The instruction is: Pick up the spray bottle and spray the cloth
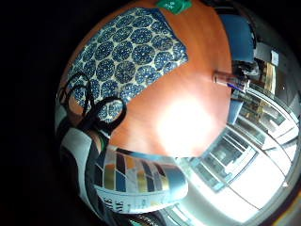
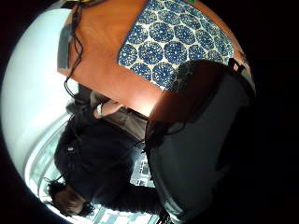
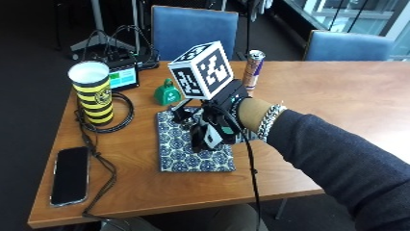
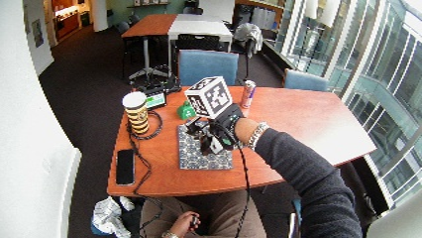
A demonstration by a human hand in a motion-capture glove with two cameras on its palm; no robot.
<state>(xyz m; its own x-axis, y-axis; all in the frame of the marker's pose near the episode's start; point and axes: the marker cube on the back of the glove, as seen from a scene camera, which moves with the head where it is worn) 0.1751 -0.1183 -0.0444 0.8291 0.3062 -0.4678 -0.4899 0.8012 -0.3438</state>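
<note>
In the little-finger palm view, a cylindrical bottle with a gold, blue and white panelled label [image 1: 141,181] lies close against the palm, above the blue-and-white patterned cloth [image 1: 127,52] on the orange wooden desk [image 1: 188,108]. The outside view shows the black-gloved right hand [image 3: 214,122] curled round this bottle over the cloth [image 3: 185,149]: pick-up looks done, spraying likely under way or left.

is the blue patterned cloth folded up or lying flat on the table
Flat: the cloth lies spread on the table, its pattern unbroken beneath the gloved right hand.

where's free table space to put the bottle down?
Bare wood right of the can, out to the far edge. Also a strip between phone and cloth. Crowded at the back left: striped cup, cables, green bell.
</note>
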